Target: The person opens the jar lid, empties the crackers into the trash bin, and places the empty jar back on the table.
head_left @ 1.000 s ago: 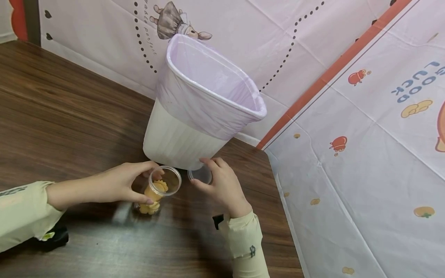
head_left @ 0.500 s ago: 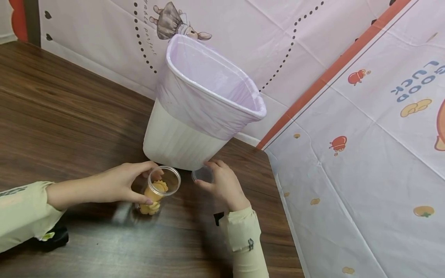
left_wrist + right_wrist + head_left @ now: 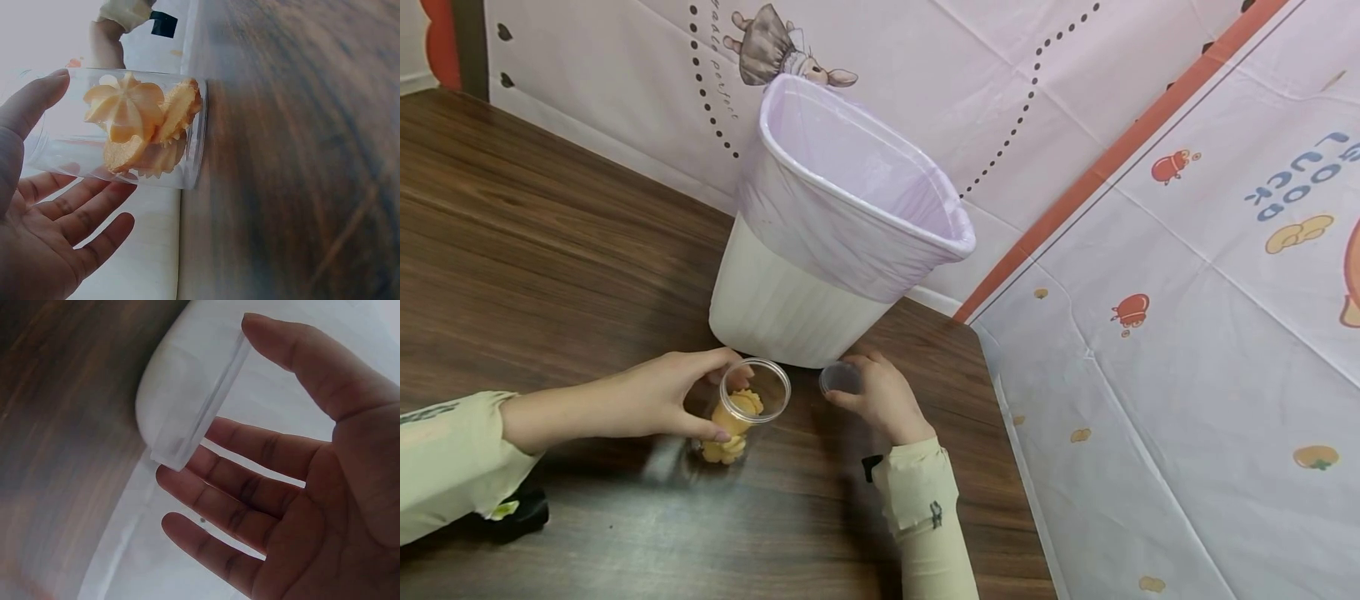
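A clear plastic jar (image 3: 756,390), open at the top, stands upright on the table with several golden, flower-shaped cookies (image 3: 128,107) at its bottom. My left hand (image 3: 658,396) holds it from the side, thumb and fingers around its wall; the left wrist view shows the jar's base on the wood. To the right of the jar, my right hand (image 3: 887,398) pinches a clear round lid (image 3: 841,378) by its edge. In the right wrist view the lid (image 3: 215,394) is seen edge-on between thumb and fingertips, apart from the jar.
A white bin (image 3: 782,300) with a lilac liner bag (image 3: 842,225) stands just behind both hands. Printed cloth walls rise at the back (image 3: 625,67) and the right (image 3: 1075,367). A black object (image 3: 523,512) lies near my left sleeve.
My right hand has shifted a little to the right with the lid, farther from the jar. The left hand and the jar have stayed put.
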### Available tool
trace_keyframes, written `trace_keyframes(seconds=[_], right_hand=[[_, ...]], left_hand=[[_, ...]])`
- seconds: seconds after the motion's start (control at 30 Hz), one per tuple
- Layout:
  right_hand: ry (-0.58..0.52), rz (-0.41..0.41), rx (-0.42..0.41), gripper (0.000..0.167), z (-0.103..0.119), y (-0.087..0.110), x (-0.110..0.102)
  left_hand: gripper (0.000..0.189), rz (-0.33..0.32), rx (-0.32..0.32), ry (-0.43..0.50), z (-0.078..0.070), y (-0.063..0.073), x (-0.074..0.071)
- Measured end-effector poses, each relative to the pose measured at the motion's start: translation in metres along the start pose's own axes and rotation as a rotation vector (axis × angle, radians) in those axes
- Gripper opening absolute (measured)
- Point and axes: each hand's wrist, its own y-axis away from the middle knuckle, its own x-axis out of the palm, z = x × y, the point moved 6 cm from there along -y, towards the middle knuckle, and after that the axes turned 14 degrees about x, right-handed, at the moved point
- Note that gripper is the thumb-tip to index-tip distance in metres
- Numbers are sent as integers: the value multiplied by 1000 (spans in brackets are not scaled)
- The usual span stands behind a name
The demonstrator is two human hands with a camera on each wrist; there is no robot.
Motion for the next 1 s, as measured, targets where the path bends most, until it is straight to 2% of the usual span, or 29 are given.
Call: trace_keyframes(seconds=[0.53, 1.0], right_hand=[[-38, 78, 62, 59, -18, -12, 19], [-13, 111, 86, 64, -23, -18, 29]], left_hand=[[50, -4, -1, 9, 0, 1, 0], [50, -5, 0, 2, -1, 0, 0]])
